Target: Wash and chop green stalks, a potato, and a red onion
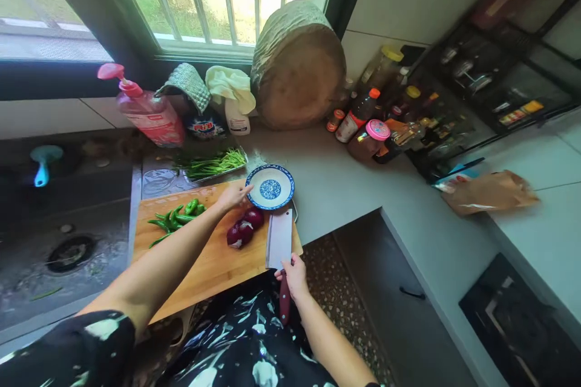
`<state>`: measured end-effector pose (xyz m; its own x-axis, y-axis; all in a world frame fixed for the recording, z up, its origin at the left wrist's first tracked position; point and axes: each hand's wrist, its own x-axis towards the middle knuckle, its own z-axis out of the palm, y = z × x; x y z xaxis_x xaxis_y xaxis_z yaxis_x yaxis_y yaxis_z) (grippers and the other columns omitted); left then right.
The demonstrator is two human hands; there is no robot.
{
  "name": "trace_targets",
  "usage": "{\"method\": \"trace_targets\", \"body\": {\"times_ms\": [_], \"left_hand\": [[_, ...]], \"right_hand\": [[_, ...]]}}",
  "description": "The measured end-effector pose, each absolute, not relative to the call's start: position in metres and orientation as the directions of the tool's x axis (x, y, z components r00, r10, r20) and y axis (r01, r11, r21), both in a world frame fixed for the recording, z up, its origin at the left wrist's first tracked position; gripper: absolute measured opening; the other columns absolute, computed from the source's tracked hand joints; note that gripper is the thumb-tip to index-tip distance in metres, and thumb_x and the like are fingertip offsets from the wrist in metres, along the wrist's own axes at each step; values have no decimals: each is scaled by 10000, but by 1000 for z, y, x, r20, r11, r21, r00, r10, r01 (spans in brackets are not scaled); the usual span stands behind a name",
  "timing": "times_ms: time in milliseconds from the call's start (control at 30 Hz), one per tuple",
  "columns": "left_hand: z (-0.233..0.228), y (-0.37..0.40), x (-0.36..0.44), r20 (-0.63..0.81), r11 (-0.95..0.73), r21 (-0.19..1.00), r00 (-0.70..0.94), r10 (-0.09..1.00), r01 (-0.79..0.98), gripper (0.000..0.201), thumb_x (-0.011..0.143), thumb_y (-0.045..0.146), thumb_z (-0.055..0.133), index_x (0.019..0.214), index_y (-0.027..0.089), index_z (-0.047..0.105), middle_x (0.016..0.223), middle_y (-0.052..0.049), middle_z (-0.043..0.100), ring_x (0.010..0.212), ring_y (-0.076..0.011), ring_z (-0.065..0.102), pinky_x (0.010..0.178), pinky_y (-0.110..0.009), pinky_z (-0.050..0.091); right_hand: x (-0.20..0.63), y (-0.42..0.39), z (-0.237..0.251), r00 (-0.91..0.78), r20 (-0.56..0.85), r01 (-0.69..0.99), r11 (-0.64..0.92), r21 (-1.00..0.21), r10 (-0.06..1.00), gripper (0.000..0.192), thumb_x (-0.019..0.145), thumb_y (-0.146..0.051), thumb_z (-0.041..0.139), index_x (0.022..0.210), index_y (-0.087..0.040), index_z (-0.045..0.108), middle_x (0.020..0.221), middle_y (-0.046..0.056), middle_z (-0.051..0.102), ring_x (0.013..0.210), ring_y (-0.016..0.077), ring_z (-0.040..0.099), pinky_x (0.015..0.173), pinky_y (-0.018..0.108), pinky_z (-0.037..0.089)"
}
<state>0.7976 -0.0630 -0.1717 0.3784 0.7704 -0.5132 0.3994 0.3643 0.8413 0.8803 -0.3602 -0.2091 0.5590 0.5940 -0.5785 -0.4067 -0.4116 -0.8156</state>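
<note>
My left hand (233, 196) is closed on the left rim of a blue-and-white plate (270, 187), by the far right corner of the wooden cutting board (218, 272). My right hand (294, 275) grips a cleaver (280, 236) where blade meets handle. Its broad blade points away from me over the board's right side, and the dark red handle hangs past the near edge. Between my hands, several peeled purple onions (246, 227) lie on the board. Green chili peppers (175, 217) rest farther left, partly behind my left forearm.
Behind the board stands a tray of green stalks (215, 163). A sink (100, 211) is on the left, with a pink pump bottle (149, 118) behind it. A large round chopping block (299, 72) leans by the window. Bottles and jars (370, 136) crowd the back right counter.
</note>
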Motion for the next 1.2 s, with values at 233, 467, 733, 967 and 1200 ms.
{"method": "trace_targets", "body": {"times_ms": [233, 467, 733, 967, 1200], "left_hand": [[-178, -113, 738, 117, -713, 685, 942, 315, 153, 931, 456, 496, 821, 1293, 255, 493, 1406, -163, 350, 1282, -394, 303, 1037, -568, 255], [-208, -113, 740, 216, -802, 597, 958, 188, 22, 907, 589, 518, 740, 1373, 239, 379, 1471, -189, 201, 1339, -418, 169, 1039, -597, 254], [-210, -140, 730, 257, -717, 695, 911, 323, 58, 770, 683, 329, 675, 1370, 237, 340, 1470, -158, 233, 1350, -337, 228, 1075, -517, 275], [-175, -139, 710, 168, -648, 734, 869, 465, 204, 728, 661, 282, 673, 1338, 252, 408, 1429, -133, 335, 1304, -335, 306, 1059, -509, 297], [-122, -115, 731, 229, -690, 704, 867, 443, 167, 711, 612, 266, 686, 1290, 272, 472, 1392, -90, 390, 1267, -319, 353, 1060, -471, 315]], "right_hand": [[825, -340, -218, 604, -585, -388, -441, -809, 542, 252, 730, -383, 600, 735, -208, 418, 486, -67, 551, 384, 141, 584, 347, 209, 455], [801, -315, -212, 605, -571, -371, -438, -819, 556, 158, 754, -320, 546, 741, -221, 424, 458, -74, 545, 362, 147, 566, 344, 232, 465], [775, -296, -216, 560, -550, -373, -405, -835, 619, 201, 763, -386, 549, 771, -206, 461, 403, -88, 518, 341, 126, 537, 365, 203, 438], [756, -288, -181, 485, -538, -494, -292, -819, 689, 277, 735, -446, 580, 745, -217, 422, 452, -81, 529, 333, 103, 493, 358, 200, 391], [772, -266, -138, 447, -513, -571, -208, -794, 733, 264, 717, -431, 571, 793, -218, 434, 443, -88, 513, 344, 105, 483, 361, 194, 351]]}}
